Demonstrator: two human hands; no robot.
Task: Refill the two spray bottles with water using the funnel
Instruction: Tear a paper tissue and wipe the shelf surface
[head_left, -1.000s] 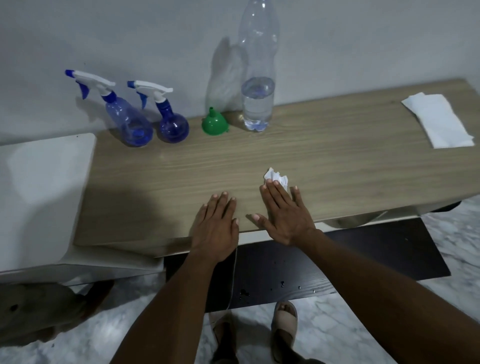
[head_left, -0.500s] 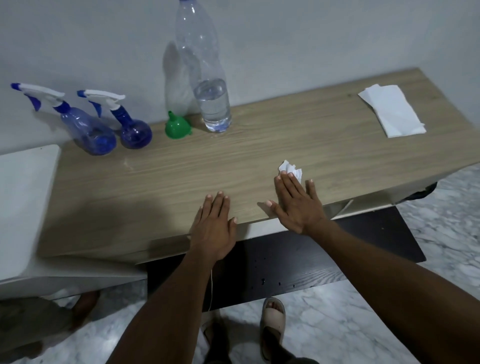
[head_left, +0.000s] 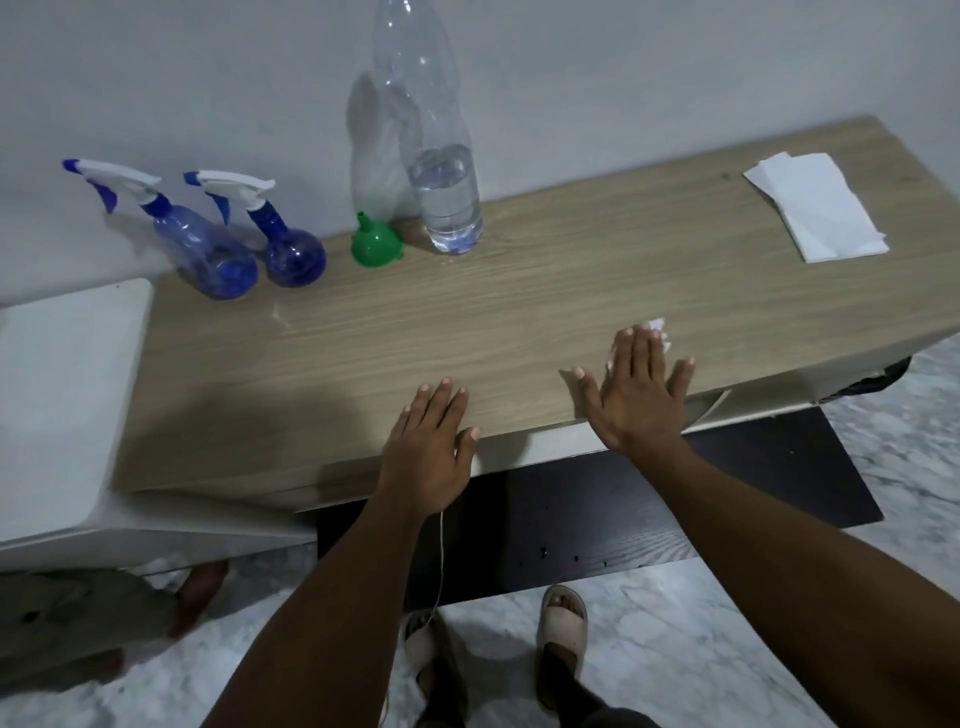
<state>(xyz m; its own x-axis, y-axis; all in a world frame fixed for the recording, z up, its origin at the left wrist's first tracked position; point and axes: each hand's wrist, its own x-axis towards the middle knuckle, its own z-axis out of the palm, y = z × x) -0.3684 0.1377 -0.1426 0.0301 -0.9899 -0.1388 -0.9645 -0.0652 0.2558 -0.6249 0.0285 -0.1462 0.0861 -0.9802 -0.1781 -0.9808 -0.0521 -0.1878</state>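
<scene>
Two blue spray bottles with white trigger heads stand at the table's back left, the left spray bottle (head_left: 208, 249) beside the rounder right spray bottle (head_left: 291, 244). A small green funnel (head_left: 376, 244) sits mouth-down to their right. Next to it stands a tall clear water bottle (head_left: 441, 182), about a third full. My left hand (head_left: 431, 447) lies flat, fingers straight, on the near edge of the wooden table (head_left: 467, 322). My right hand (head_left: 634, 395) lies flat further right, its fingertips over a crumpled white tissue (head_left: 658, 328).
A folded white napkin (head_left: 815, 213) lies at the table's back right. A white surface (head_left: 67, 374) adjoins the table on the left. A dark board (head_left: 623, 519) lies on the marble floor under the table, by my sandalled feet. A wall runs behind.
My right hand has slid right along the near edge and covers more of the crumpled tissue. My left hand stays flat on the edge. The view has shifted.
</scene>
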